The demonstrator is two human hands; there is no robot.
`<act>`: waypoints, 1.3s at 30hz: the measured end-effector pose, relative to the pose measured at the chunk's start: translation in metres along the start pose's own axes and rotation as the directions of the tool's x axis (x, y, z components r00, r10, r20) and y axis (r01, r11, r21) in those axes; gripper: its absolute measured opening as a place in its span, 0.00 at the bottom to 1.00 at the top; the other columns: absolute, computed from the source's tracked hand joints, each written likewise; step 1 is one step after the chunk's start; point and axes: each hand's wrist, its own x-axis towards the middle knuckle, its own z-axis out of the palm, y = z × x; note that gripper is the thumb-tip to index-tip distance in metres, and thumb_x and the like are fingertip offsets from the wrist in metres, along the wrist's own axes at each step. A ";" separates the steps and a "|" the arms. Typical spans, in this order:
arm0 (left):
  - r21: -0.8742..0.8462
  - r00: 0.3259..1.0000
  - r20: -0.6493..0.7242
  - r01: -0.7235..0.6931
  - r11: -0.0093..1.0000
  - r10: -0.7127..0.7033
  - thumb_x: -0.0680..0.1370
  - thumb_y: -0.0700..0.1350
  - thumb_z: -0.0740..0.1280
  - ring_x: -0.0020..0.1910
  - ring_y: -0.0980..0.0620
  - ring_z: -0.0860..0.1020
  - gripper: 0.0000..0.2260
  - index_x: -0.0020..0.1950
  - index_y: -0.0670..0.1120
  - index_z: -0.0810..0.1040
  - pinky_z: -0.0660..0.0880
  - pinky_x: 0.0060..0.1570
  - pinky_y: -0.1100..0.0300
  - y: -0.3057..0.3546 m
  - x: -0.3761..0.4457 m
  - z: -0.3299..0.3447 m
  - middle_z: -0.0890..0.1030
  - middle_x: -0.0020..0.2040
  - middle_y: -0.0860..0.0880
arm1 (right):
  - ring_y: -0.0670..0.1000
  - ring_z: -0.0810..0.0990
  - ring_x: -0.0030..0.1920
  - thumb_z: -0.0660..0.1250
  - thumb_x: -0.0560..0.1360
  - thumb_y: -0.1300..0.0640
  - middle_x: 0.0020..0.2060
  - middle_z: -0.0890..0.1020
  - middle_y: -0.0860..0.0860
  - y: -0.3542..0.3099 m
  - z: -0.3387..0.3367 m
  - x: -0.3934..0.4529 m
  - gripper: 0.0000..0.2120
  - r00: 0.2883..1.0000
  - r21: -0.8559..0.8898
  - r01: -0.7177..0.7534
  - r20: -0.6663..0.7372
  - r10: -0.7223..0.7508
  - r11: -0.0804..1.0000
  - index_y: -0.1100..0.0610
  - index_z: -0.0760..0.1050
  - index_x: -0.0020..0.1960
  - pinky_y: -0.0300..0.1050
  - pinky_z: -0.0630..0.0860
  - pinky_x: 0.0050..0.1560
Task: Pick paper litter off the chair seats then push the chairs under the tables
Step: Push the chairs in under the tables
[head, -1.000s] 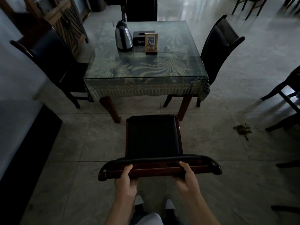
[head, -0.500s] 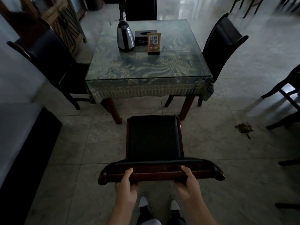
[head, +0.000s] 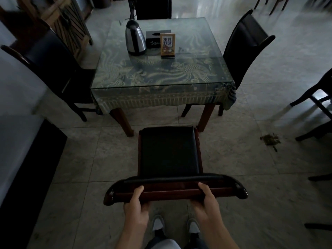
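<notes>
On the smooth tile floor (head: 86, 159), your left hand (head: 136, 207) and right hand (head: 206, 203) grip the top rail of the chair (head: 168, 150); it looks heavy and stiff, so push low and straight toward the table (head: 161, 97).

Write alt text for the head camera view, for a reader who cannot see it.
Both hands, left hand and right hand, grip the top rail of a dark chair that faces a glass-topped table, its seat bare and not yet underneath. A kettle, tissue box and small sign stand on the table.
</notes>
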 end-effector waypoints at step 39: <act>0.011 0.997 0.069 -0.044 0.999 0.043 0.74 0.39 0.73 0.52 0.43 0.82 0.13 0.57 0.46 0.78 0.81 0.35 0.54 0.074 0.098 0.133 0.83 0.54 0.42 | 0.64 0.81 0.58 0.68 0.75 0.65 0.60 0.80 0.65 -0.042 0.144 0.092 0.17 0.997 -0.046 0.041 0.070 -0.037 0.998 0.62 0.73 0.63 0.63 0.78 0.58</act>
